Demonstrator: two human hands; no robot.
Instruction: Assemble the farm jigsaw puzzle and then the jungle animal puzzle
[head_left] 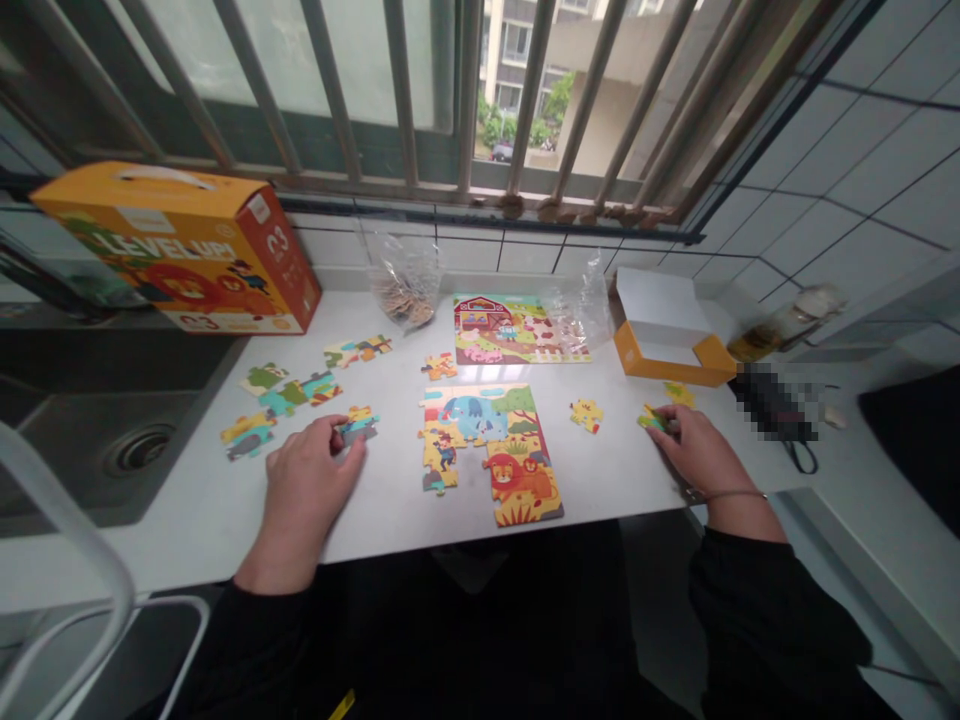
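A partly assembled animal jigsaw (pixel 491 450) lies on the white counter (pixel 600 480) in front of me. My left hand (pixel 307 485) rests to its left, fingertips pinching a small joined puzzle piece (pixel 358 424). Right of the jigsaw, my right hand (pixel 697 450) grips a green-yellow piece (pixel 651 420) on the counter. A loose yellow piece (pixel 586 413) lies between the jigsaw and that hand. A finished farm puzzle (pixel 510 330) sits farther back.
An orange puzzle box (pixel 180 245) stands back left beside a sink (pixel 112 430). Loose pieces (pixel 289 392) lie left of centre. A plastic bag of pieces (pixel 405 285) and an open orange tray box (pixel 667 340) stand at the back. A bottle (pixel 787 320) lies far right.
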